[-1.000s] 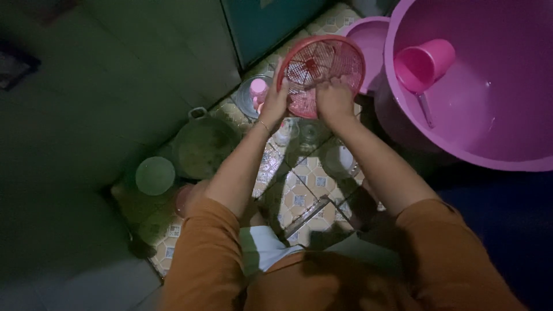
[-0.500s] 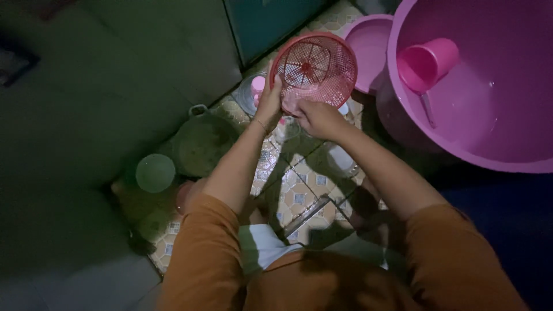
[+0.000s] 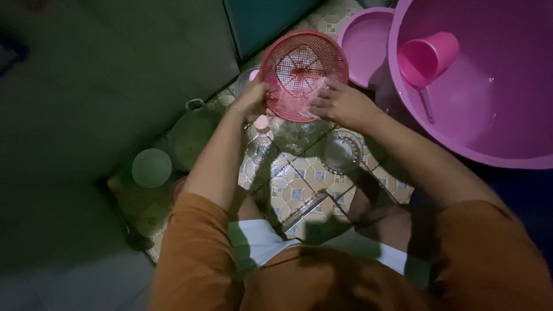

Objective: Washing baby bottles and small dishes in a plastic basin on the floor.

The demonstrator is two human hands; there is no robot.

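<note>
Right hand (image 3: 340, 105) shifted to rim, left hand (image 3: 252, 99) closed, both gripping red mesh basket (image 3: 303, 74)

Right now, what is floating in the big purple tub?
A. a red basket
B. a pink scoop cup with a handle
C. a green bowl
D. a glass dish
B: a pink scoop cup with a thin handle sits inside the big purple tub, while the red basket is held outside it by both hands.

A patterned tiled floor (image 3: 299, 190) carries a large purple tub (image 3: 507, 138), a smaller purple basin (image 3: 363, 43), a clear glass dish (image 3: 341, 151), a dark lidded pot (image 3: 193, 135) and a pale green bowl (image 3: 151, 168).
</note>
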